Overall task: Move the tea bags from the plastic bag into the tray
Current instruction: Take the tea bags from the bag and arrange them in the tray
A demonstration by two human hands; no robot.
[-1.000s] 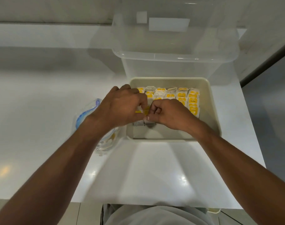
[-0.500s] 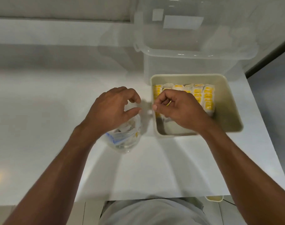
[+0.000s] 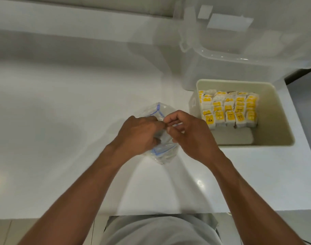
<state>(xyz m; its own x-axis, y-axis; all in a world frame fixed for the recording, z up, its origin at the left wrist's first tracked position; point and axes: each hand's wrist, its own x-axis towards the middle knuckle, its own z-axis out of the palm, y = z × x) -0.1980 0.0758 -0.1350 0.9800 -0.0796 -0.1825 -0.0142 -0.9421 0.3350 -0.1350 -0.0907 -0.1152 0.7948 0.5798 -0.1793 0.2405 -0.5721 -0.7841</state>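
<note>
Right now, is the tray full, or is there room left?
Partly full: tea bags stand in rows at the far end of the tray; bare floor shows at its near end and along its right side.

What looks like a home kitchen: a glossy white counter above a tiled floor. A clear plastic storage bin stands at the back, touching a beige tray packed with rows of yellow-labelled tea bags.
</note>
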